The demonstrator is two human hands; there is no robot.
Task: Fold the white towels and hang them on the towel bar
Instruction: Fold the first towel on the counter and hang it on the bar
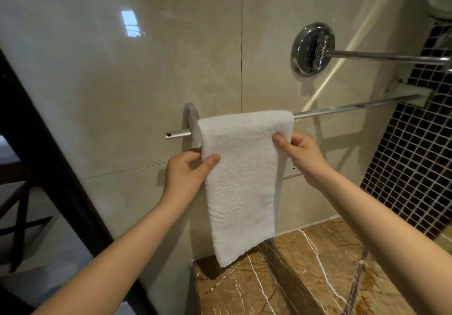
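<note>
A folded white towel hangs over the left end of the chrome towel bar, which runs along the beige tiled wall. Its lower end reaches down to the marble counter. My left hand pinches the towel's left edge between thumb and fingers, just below the bar. On the other side, my right hand pinches the right edge at about the same height, thumb in front. The bar to the right of the towel is bare.
A brown veined marble counter lies below the towel. Above the bar, a round chrome wall mount with a swing arm sticks out to the right. Dark mosaic tiles cover the right wall. A dark door frame stands at the left.
</note>
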